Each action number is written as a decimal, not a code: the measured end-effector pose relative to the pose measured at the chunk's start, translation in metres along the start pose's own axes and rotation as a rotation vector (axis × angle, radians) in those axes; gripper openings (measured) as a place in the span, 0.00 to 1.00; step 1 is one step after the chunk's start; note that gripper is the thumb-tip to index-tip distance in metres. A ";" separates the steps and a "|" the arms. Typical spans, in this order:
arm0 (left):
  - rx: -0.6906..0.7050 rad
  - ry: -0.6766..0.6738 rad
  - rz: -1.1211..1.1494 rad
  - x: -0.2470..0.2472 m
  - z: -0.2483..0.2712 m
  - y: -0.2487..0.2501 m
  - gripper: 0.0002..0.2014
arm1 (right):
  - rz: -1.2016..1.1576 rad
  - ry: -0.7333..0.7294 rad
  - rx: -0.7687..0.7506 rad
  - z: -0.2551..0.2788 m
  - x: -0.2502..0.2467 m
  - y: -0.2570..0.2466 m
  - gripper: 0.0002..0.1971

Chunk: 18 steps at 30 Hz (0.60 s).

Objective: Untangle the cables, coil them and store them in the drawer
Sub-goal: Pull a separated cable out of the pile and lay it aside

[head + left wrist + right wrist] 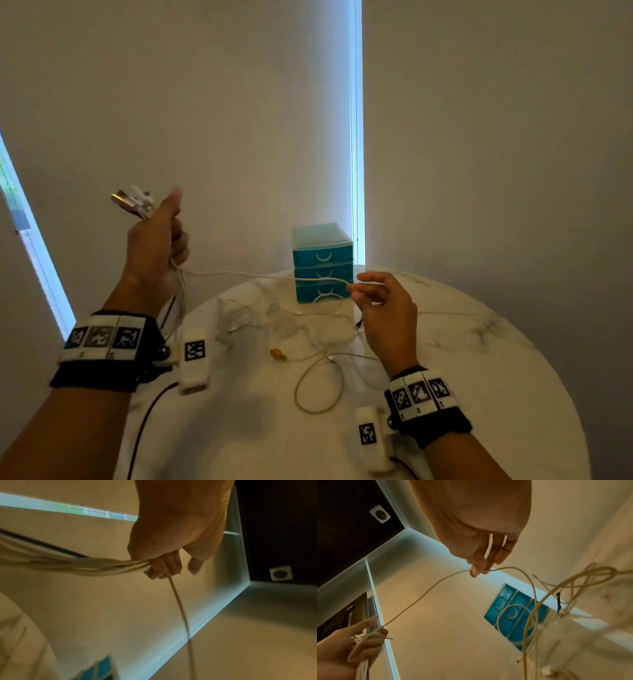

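My left hand [161, 236] is raised at the left, off the table edge, and grips a bundle of white cables [85, 563] with a dark one among them; their plugs [135, 202] stick out above the fist. One white cable [246, 274] runs from that fist across to my right hand [376, 301], which pinches it between thumb and fingertips [476, 570] in front of the blue drawer unit [322, 263]. Its three drawers look closed. More tangled white cables [318, 342] lie on the table beneath.
The round white marble table [479, 359] carries the drawer unit at its far edge, with a small amber connector [278, 355] and a cable loop [318, 387] nearer me. Pale blinds stand behind, with bright window strips [356, 137].
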State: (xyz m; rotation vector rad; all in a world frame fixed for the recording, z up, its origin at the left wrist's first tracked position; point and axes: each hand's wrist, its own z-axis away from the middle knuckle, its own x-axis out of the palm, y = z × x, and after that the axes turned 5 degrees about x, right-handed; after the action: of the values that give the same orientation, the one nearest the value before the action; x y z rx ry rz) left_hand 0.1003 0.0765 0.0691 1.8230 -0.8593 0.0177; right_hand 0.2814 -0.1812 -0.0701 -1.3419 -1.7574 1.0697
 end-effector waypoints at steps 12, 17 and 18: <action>0.004 -0.664 -0.734 0.071 0.088 -0.102 0.18 | -0.570 0.055 0.046 -0.005 -0.011 -0.023 0.19; -0.021 -0.773 -0.740 0.084 0.098 -0.121 0.13 | -0.571 0.012 0.040 -0.003 -0.006 -0.021 0.20; -0.023 -0.771 -0.741 0.085 0.100 -0.122 0.11 | -0.567 -0.003 0.043 -0.002 -0.002 -0.020 0.20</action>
State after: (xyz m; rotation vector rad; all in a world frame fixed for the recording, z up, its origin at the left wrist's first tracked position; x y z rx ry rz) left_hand 0.1944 -0.0308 -0.0392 2.0384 -0.6159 -1.2168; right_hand 0.2749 -0.1855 -0.0515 -0.7371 -1.9369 0.7795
